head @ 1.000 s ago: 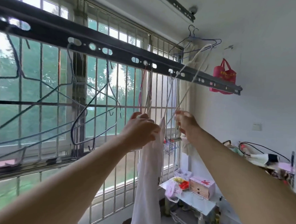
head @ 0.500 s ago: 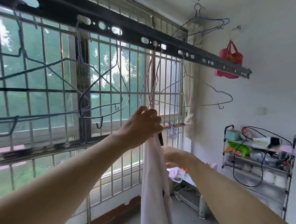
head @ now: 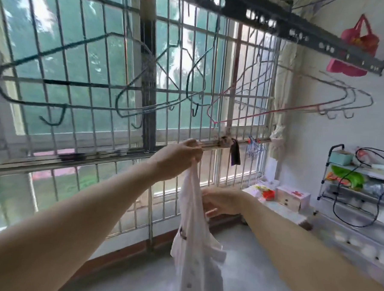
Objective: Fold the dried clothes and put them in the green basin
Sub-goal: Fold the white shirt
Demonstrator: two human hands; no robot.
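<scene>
A pale pink-white garment [head: 195, 254] with small buttons hangs limp in front of the window bars. My left hand [head: 179, 156] grips its top end at about mid-frame height. Below it, my right hand [head: 220, 202] reaches in from the right and touches the cloth at its side, fingers partly curled against the fabric; whether it grips is hard to tell. The green basin is not in view.
Several empty wire hangers [head: 335, 101] dangle from the dark drying rail [head: 325, 45] overhead. A barred window [head: 96, 78] fills the left. A metal shelf rack [head: 360, 187] with cables and a low table [head: 281, 205] with small boxes stand at the right. A pink bag [head: 359, 40] hangs high on the wall.
The garment has come off its hanger and down from the rail. My left hand lowered with the cloth's top; my right hand dropped from the hanger to the garment's side.
</scene>
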